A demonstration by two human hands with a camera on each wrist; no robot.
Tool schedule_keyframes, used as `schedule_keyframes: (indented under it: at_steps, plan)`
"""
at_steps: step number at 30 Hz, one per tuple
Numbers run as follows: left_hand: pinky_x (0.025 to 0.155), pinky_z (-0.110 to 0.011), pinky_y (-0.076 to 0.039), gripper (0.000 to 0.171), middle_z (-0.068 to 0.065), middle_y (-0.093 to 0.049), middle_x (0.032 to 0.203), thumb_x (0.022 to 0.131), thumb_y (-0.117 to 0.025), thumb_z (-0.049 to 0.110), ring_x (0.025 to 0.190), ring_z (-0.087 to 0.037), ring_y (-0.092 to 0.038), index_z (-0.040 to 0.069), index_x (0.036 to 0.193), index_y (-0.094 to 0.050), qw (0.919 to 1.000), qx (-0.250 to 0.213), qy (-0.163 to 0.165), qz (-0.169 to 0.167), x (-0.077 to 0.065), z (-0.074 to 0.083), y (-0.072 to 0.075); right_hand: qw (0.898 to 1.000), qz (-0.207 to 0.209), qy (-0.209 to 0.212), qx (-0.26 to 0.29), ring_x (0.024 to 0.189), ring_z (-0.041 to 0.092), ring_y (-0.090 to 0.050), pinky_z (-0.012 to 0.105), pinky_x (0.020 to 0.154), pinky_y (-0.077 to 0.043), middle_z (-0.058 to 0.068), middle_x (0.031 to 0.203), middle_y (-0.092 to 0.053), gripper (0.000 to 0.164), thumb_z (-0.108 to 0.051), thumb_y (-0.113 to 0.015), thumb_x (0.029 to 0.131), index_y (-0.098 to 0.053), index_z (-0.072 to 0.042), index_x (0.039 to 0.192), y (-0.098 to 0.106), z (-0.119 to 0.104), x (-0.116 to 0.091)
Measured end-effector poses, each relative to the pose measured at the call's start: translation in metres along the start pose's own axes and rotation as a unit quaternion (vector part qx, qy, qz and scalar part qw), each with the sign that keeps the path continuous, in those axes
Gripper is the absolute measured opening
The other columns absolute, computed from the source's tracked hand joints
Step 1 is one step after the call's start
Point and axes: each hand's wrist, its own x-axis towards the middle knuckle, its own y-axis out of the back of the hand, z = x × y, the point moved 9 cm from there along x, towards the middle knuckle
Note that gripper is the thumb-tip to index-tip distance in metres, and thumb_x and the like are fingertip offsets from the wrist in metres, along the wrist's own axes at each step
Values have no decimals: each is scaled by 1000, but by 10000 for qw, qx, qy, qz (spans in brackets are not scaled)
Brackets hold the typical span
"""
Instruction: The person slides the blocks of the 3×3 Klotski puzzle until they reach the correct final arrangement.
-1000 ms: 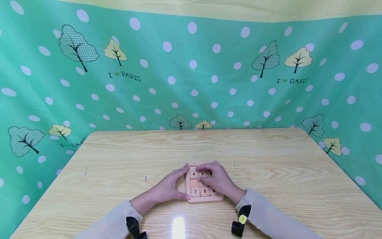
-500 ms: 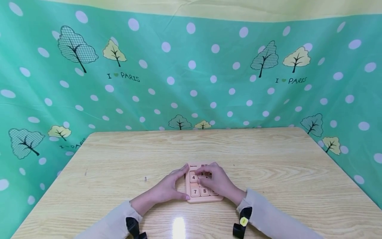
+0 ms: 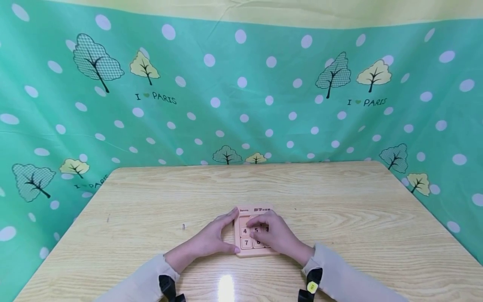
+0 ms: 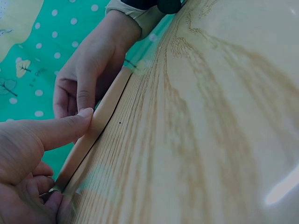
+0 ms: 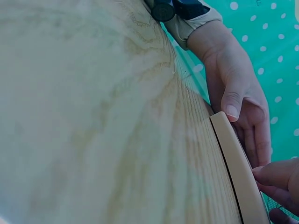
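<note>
A pink number slide puzzle [image 3: 256, 253] lies flat on the table. My left hand [image 3: 209, 238] holds its left side, thumb at the near corner and index finger at the far one. Over the tiles is my right hand [image 3: 278, 232], its thumb and index finger reaching down and apart. The 4 tile [image 3: 245, 231] sits at the left of the middle row, beside the 5 tile [image 3: 256, 230]. Below it is the 7 tile [image 3: 246, 242]. The top-left slot [image 3: 244, 221] is vacant. My right hand hides several tiles on the right. Both wrist views show the puzzle's near edge [image 4: 100, 123].
The wood-grain table [image 3: 151, 197] extends around the puzzle on all sides. A green dotted cloth [image 3: 241, 100] hangs behind it and along both sides. A small dark mark [image 3: 183, 226] shows on the tabletop to the left.
The 4 tile has slid toward me from the top-left slot to the middle row, so the gap is now at top left. My right hand has moved slightly nearer; my left has stayed put.
</note>
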Motion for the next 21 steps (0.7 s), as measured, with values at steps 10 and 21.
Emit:
schedule_keyframes:
  at_steps: [10, 21]
  plan:
    - [114, -54, -10, 102, -7, -18, 156, 68, -82, 30, 142, -32, -15, 7, 149, -25, 10000, -15, -15, 11, 1, -1, 0, 9999, 7, -87, -49, 91, 14, -50, 29, 80, -44, -4, 97, -62, 22, -12, -74, 79, -72, -14, 101, 8, 4, 2]
    - [115, -52, -11, 101, -8, -17, 156, 69, -82, 30, 143, -32, -15, 5, 148, -24, 10000, -8, -15, -13, 1, 0, 0, 9980, 374, -499, -76, 82, 14, -49, 24, 71, -44, -5, 97, -64, 22, -9, -73, 79, -73, -16, 100, 24, 23, 8]
